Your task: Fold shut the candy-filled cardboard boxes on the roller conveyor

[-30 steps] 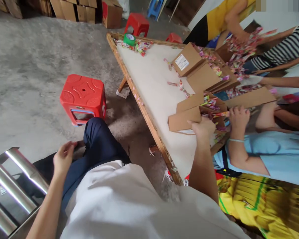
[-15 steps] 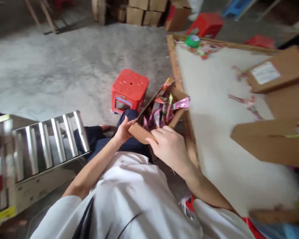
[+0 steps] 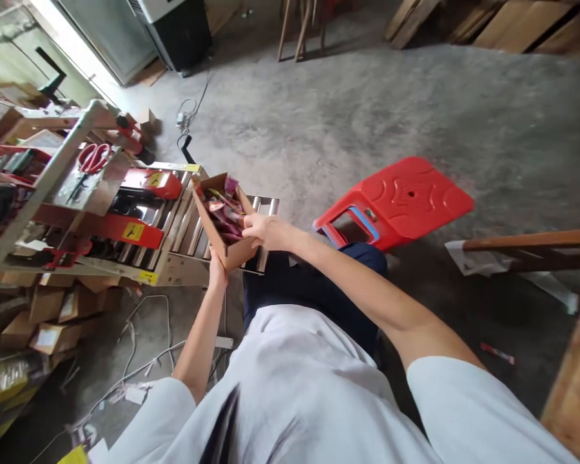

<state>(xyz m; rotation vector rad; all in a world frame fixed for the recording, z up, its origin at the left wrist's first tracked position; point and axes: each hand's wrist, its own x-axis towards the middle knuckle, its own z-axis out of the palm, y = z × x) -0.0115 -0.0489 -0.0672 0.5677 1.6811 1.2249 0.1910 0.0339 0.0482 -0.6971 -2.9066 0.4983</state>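
Observation:
An open cardboard box [image 3: 239,254] filled with small, colourful wrapped packets [image 3: 223,209] is held in front of me, over the end of a roller conveyor [image 3: 187,227]. My left hand [image 3: 217,267] is closed around the lower near corner of the box. On the near right side, my right hand [image 3: 269,232] grips the rim, its fingers curled over the edge close to the packets. The far wall and underside of the box are hidden. Whether the box touches the rollers, I cannot tell.
A machine frame with red guards [image 3: 130,231] stands over the conveyor at left, with red-handled scissors [image 3: 94,158] on it. A red stool [image 3: 406,200] stands ahead right. Cables [image 3: 140,374] and flattened paper scraps lie on the floor; a wooden table edge [image 3: 573,374] is at right.
My view and body have turned left, from the white-topped table toward the conveyor. The box has moved along in both hands and is over the rollers.

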